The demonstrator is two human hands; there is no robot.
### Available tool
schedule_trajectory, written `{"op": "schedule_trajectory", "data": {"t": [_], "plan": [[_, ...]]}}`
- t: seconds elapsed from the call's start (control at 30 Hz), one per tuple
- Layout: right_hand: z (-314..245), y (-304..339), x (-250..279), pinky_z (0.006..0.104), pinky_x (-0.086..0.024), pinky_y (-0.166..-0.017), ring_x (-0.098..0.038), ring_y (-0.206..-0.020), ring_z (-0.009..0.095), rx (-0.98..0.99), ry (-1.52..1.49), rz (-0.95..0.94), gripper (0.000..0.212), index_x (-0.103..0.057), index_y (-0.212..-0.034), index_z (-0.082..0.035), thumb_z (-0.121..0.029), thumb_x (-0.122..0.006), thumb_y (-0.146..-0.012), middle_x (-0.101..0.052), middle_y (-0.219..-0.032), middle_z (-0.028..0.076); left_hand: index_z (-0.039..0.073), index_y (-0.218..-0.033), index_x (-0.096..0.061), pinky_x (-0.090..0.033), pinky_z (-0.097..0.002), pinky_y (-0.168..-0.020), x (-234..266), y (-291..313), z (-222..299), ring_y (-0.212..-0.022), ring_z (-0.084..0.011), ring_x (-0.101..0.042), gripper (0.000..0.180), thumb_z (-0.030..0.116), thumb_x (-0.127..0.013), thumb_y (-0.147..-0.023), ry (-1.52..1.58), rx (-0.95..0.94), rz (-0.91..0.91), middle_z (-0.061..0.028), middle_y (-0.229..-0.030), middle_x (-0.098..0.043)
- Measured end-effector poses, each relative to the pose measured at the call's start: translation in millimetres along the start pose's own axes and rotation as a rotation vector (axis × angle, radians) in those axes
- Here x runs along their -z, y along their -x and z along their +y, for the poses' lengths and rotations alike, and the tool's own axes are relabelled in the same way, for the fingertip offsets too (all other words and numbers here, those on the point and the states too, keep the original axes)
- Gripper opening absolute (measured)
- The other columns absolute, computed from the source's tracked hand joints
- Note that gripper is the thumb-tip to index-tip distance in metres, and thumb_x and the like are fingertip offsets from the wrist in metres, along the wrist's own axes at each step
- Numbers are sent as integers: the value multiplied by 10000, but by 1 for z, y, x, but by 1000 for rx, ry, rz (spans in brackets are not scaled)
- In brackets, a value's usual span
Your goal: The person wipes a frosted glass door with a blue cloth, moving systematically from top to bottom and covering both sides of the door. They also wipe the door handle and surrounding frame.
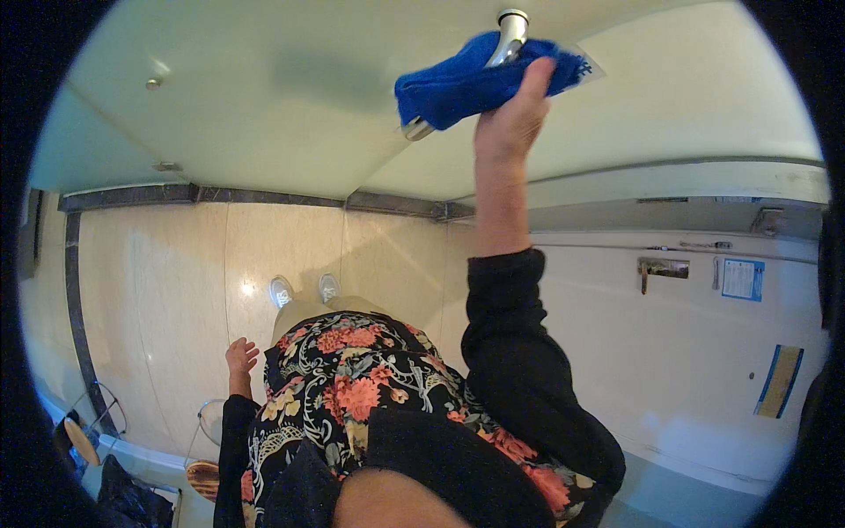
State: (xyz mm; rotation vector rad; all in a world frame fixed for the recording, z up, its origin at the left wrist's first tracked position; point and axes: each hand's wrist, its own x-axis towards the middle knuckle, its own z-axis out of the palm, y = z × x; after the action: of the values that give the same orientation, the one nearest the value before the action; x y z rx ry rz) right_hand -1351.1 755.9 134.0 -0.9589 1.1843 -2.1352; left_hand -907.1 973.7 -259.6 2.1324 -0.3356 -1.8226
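Note:
My right hand (515, 110) is stretched far forward and grips a blue cloth (466, 84). The cloth is wrapped around a curved chrome handle (510, 31) that sticks out of a pale, glossy panel (264, 97). Only the two ends of the handle show past the cloth. My left hand (240, 356) hangs at my side over the beige floor, fingers loosely spread and holding nothing. My black sleeves and flowered dress (352, 387) fill the lower middle, with my two light shoes (304, 289) beyond it.
Beige glossy floor tiles (158, 290) have a dark border strip (202, 194) where they meet the panel. A white door (669, 352) on the right carries a metal lever handle (658, 268) and blue and tan stickers. At the lower left stand a wire rack (101, 409) and round wooden items.

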Motion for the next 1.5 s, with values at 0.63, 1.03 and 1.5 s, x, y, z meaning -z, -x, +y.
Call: {"op": "schedule_trajectory", "data": {"t": [0.63,1.03,1.5], "plan": [[9,-1,-16,249,-475,-633,-559,-708,143,51,360,23,137,-538,-872,7,-71,-591,-772,-568,-796,58,71,-1125,-462,-433,-333,-641,-19,-2,18,-790,-198,-593,393,309,-497,-814,-45,6,-77,-96,-993,-587],[118,47,31,243,-410,-539,-496,-550,110,301,611,93,145,-509,-642,-51,-116,-620,-710,-539,-623,4,71,-1115,-472,-439,-317,-620,-8,3,17,-750,-183,-589,396,308,-510,-800,-31,13,-47,-87,-947,-590],[65,103,51,353,-380,-864,-479,-1005,260,-107,522,385,510,-416,-1165,0,-328,-579,-809,-467,-1120,158,21,-1124,-465,-455,-290,-768,-137,149,200,-892,-200,-578,353,262,-451,-867,261,-507,-539,-128,-1028,-571]]}}
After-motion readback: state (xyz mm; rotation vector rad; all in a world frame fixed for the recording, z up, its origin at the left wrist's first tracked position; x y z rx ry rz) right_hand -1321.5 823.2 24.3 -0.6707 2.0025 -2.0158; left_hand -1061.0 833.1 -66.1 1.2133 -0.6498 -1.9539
